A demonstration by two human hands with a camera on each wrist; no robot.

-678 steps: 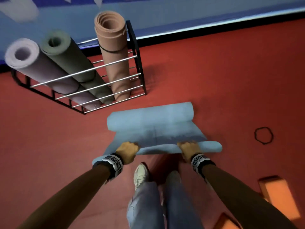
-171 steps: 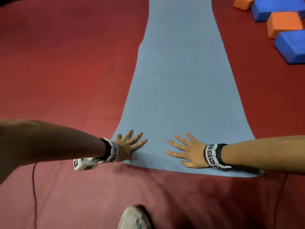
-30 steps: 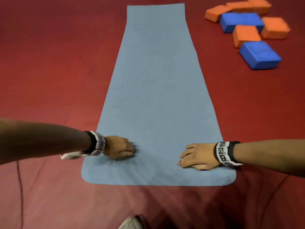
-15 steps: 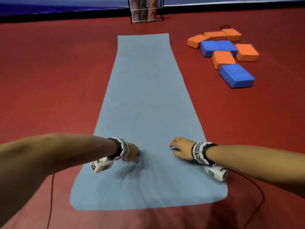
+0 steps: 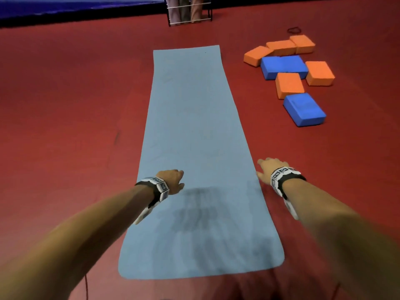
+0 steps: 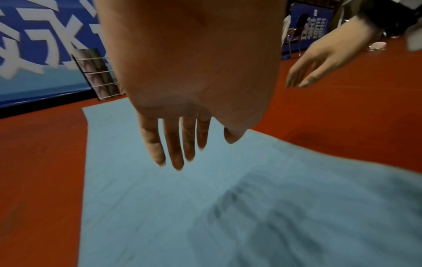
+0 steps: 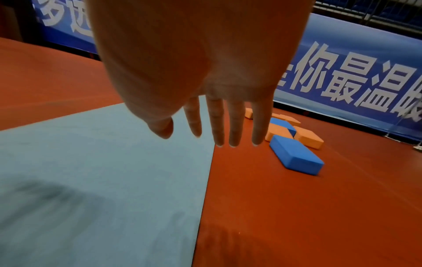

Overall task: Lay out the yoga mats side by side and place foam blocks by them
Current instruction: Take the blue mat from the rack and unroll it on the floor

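Note:
A light blue yoga mat [image 5: 194, 131] lies fully unrolled and flat on the red floor, running away from me. My left hand [image 5: 173, 180] hangs above its near left part with straight fingers [image 6: 175, 148], holding nothing. My right hand [image 5: 268, 167] is lifted over the mat's right edge [image 7: 209, 171], fingers [image 7: 235, 124] straight and empty. A cluster of orange and blue foam blocks [image 5: 290, 76] lies on the floor to the right of the mat; the nearest is a blue block [image 5: 304, 109] [image 7: 297, 157].
A black wire rack [image 5: 188, 11] with rolled mats stands at the far end by a blue banner wall [image 7: 354, 72]. A black band [image 5: 294, 30] lies beyond the blocks. Open red floor [image 5: 75, 105] stretches left of the mat.
Both hands have lifted off the mat's near end and opened out; the right has drifted to the mat's right edge. My view has risen, showing the whole mat and the rack.

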